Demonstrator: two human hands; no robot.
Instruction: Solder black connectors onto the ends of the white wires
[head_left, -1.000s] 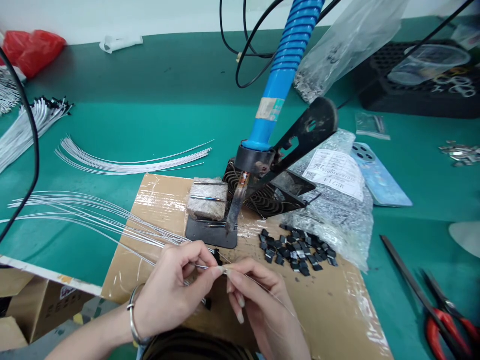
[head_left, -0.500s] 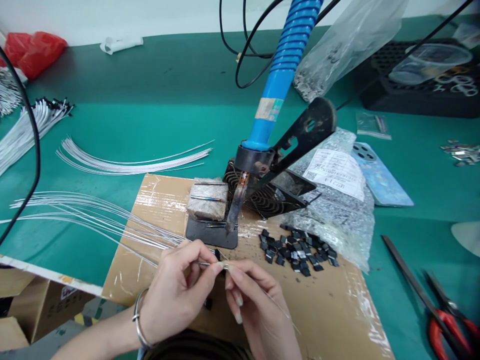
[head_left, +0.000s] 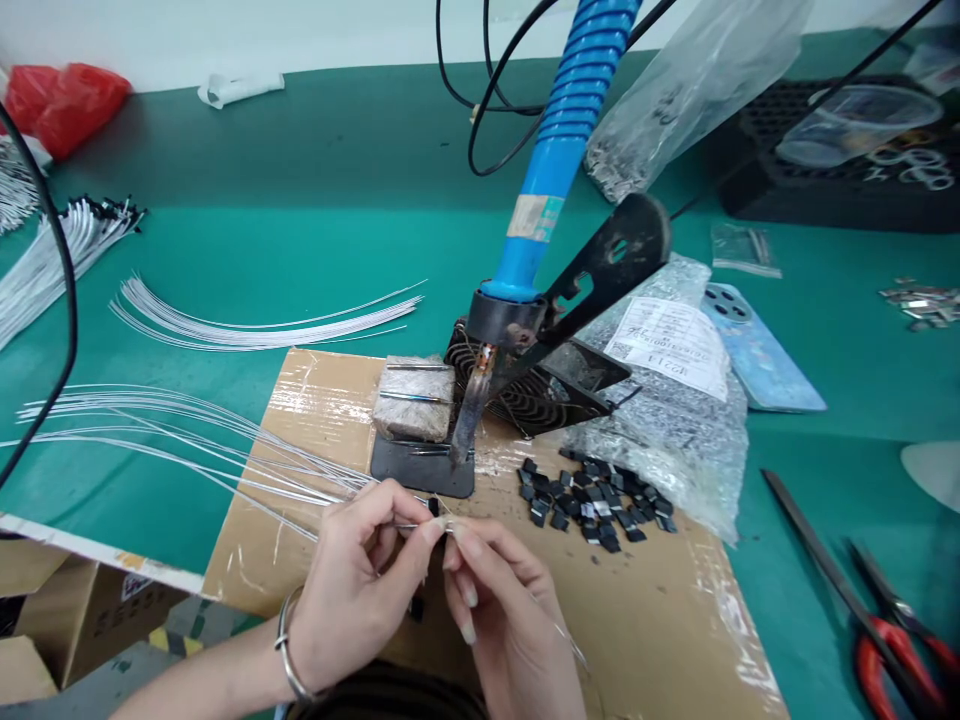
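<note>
Lately little has changed: both hands have drawn slightly left and the right wrist has come in closer to the left, while everything around them lies as it was, so I judge the work to be at the same fine, two-handed stage. The left hand pinches a thin wire between thumb and forefinger, and the right hand grips it just beside, fingertips nearly touching; its tail comes out past the right hand (what sits exactly at the join is too small to tell). All this happens over the near part of the cardboard, whose bare surface leaves the right hand room toward its right edge. On the left, white wires run over the cardboard's left edge onto the green tabletop, so sideways movement there would likely drag them. Scissors lie at the tabletop's near right corner. Beyond the hands, black pieces lie heaped on the cardboard, and a blue-handled soldering iron leans in its stand, tip down, limiting reach forward. A black tray occupies the tabletop's far right corner; a red bag, the far left.
</note>
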